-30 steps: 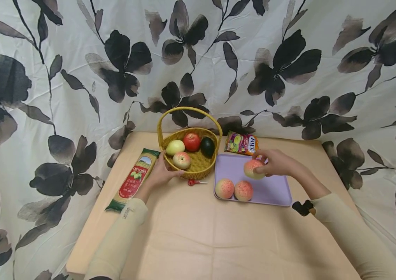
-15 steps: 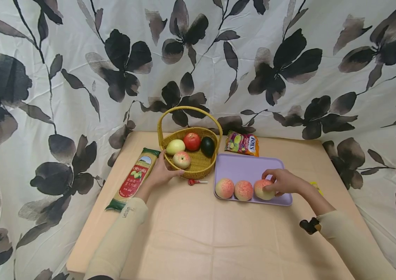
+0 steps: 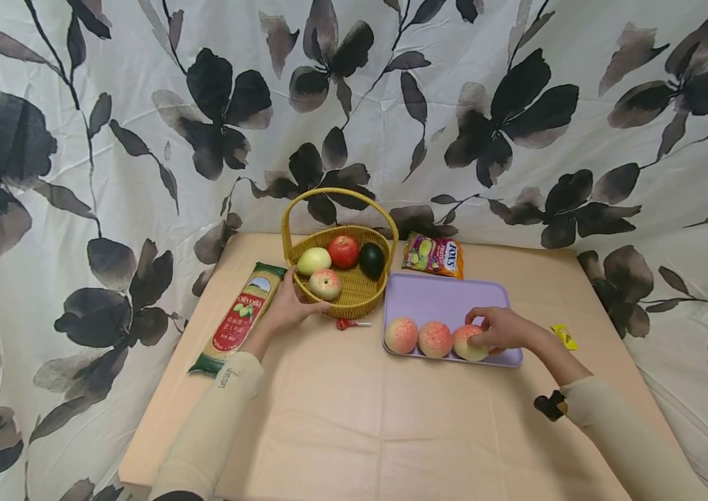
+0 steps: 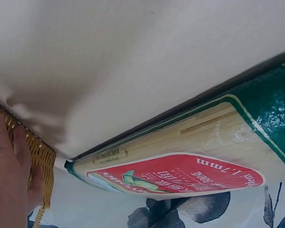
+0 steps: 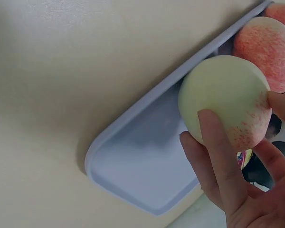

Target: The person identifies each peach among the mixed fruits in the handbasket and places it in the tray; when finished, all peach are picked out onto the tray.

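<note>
Over on the table (image 3: 354, 417), the left hand (image 3: 288, 309) grips the near rim of the basket (image 3: 354, 296), which holds four fruits, with a pasta pack (image 3: 241, 316) just beside it. Next, the purple tray (image 3: 435, 299) carries three peaches in a row along its near edge. Gripped by the right hand (image 3: 501, 328), the rightmost peach (image 3: 468, 342) rests on the tray, touching the middle one.

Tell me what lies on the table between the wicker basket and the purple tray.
In the head view, a small red lollipop lies in front of the gap between wicker basket and purple tray.
</note>
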`<move>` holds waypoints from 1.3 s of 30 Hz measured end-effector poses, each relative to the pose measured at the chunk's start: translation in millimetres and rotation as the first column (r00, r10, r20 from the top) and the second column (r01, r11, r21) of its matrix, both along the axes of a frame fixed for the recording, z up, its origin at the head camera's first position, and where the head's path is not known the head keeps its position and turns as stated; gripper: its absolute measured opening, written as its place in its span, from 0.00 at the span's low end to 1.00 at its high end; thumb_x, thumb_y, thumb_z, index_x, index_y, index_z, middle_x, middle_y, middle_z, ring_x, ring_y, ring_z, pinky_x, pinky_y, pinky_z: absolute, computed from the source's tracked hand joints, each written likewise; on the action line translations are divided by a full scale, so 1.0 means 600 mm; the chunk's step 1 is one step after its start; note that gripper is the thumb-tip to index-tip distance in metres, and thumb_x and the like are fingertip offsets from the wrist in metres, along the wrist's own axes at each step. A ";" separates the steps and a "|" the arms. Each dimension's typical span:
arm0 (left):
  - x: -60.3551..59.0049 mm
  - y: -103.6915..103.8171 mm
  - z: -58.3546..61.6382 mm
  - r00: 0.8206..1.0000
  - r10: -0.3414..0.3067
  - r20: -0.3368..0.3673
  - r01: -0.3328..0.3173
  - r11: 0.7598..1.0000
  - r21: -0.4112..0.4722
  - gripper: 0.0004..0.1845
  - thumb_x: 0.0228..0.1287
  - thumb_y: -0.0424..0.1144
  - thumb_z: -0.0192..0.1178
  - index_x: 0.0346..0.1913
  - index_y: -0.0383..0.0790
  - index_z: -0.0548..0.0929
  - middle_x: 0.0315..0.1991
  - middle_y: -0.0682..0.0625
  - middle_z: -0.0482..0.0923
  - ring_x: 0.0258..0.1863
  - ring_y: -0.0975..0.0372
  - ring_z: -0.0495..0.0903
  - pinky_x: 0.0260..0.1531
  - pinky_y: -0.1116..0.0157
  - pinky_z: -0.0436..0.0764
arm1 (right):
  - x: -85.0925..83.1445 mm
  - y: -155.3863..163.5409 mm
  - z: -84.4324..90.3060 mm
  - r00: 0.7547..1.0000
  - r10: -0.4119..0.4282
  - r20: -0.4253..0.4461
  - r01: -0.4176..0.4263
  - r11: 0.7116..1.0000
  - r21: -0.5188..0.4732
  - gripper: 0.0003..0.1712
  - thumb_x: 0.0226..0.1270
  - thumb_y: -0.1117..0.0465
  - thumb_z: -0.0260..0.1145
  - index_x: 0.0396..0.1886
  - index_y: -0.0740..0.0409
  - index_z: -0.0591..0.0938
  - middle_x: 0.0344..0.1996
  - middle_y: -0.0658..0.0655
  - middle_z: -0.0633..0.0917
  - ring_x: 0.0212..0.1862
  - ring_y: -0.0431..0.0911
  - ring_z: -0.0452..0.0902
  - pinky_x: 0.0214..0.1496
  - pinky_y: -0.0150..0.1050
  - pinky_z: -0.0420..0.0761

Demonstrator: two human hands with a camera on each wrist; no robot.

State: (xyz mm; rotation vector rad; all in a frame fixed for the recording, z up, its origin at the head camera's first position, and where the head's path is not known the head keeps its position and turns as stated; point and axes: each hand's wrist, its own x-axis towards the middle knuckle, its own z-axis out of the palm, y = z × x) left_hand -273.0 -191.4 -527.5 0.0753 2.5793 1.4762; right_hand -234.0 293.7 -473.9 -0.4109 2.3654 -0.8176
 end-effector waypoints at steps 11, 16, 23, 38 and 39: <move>0.001 -0.001 0.002 1.000 -0.008 0.001 0.008 1.000 0.002 0.72 0.55 0.58 0.79 0.84 0.41 0.34 0.82 0.32 0.44 0.82 0.44 0.52 0.79 0.45 0.60 | -0.003 -0.010 -0.004 1.000 -0.007 0.013 0.007 0.999 0.034 0.24 0.68 0.56 0.73 0.59 0.60 0.77 0.38 0.61 0.81 0.36 0.47 0.80 0.33 0.44 0.90; 0.001 0.000 0.004 1.000 -0.004 0.015 0.004 1.000 -0.018 0.71 0.56 0.57 0.78 0.84 0.41 0.34 0.83 0.33 0.43 0.83 0.43 0.47 0.81 0.43 0.54 | -0.005 -0.008 0.002 0.999 0.033 -0.003 -0.033 0.995 0.091 0.25 0.68 0.54 0.73 0.60 0.58 0.78 0.44 0.64 0.82 0.41 0.49 0.79 0.39 0.44 0.89; 0.002 -0.001 0.003 1.000 -0.006 0.008 0.006 1.000 -0.014 0.70 0.57 0.55 0.78 0.84 0.41 0.34 0.83 0.33 0.43 0.83 0.43 0.47 0.81 0.43 0.54 | -0.004 -0.011 0.011 0.992 0.105 -0.076 -0.093 0.985 0.147 0.26 0.67 0.52 0.73 0.60 0.59 0.79 0.50 0.65 0.85 0.48 0.53 0.80 0.52 0.54 0.84; 0.004 -0.001 0.003 1.000 -0.010 0.004 0.010 0.999 0.034 0.69 0.58 0.52 0.79 0.84 0.40 0.34 0.83 0.32 0.43 0.83 0.44 0.50 0.80 0.45 0.57 | -0.056 -0.130 0.110 0.944 0.204 -0.260 -0.163 0.972 0.171 0.34 0.66 0.49 0.73 0.65 0.62 0.78 0.59 0.71 0.83 0.61 0.65 0.80 0.61 0.61 0.82; 0.003 -0.001 0.003 1.000 -0.011 0.002 0.010 0.999 0.038 0.70 0.57 0.52 0.79 0.84 0.40 0.34 0.83 0.32 0.43 0.83 0.44 0.50 0.80 0.45 0.57 | -0.060 -0.147 0.116 0.937 0.221 -0.271 -0.181 0.969 0.166 0.33 0.66 0.50 0.73 0.65 0.62 0.78 0.60 0.70 0.83 0.62 0.64 0.80 0.62 0.60 0.82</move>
